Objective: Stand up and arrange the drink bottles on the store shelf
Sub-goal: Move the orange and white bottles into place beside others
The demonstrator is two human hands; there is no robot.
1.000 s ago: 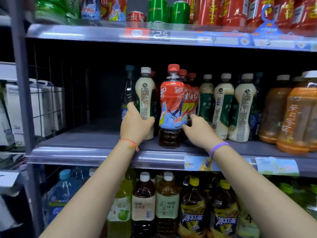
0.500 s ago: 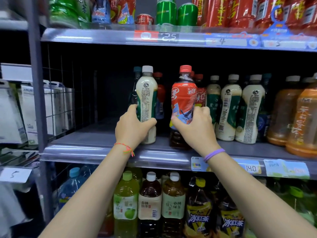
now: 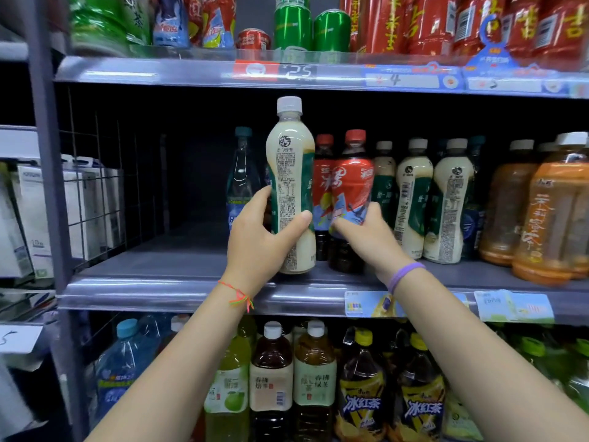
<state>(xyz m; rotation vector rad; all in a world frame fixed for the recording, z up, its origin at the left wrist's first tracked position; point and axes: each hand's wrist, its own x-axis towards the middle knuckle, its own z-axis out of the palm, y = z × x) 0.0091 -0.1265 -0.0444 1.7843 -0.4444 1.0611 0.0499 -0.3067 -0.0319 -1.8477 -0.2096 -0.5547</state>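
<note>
My left hand [image 3: 261, 240] grips a cream-coloured milk-tea bottle [image 3: 291, 173] with a white cap and green label, held upright just above the front of the middle shelf [image 3: 165, 282]. My right hand [image 3: 366, 237] grips the lower body of a red-labelled iced-tea bottle [image 3: 352, 186] with a red cap, standing on the shelf right beside the cream bottle. A second red bottle [image 3: 322, 173] stands just behind them. A clear blue-capped water bottle [image 3: 240, 173] stands behind my left hand. More cream bottles [image 3: 449, 199] line up to the right.
Orange tea bottles [image 3: 554, 212] fill the shelf's right end. The upper shelf [image 3: 191, 70] carries cans and red bottles. The lower shelf holds large tea bottles [image 3: 315, 371] and water. A wire rack with white boxes [image 3: 35, 218] stands left. The middle shelf's left part is bare.
My left hand has lifted the cream bottle up off the shelf and slightly right. My right hand has pushed the red bottle back and to the right.
</note>
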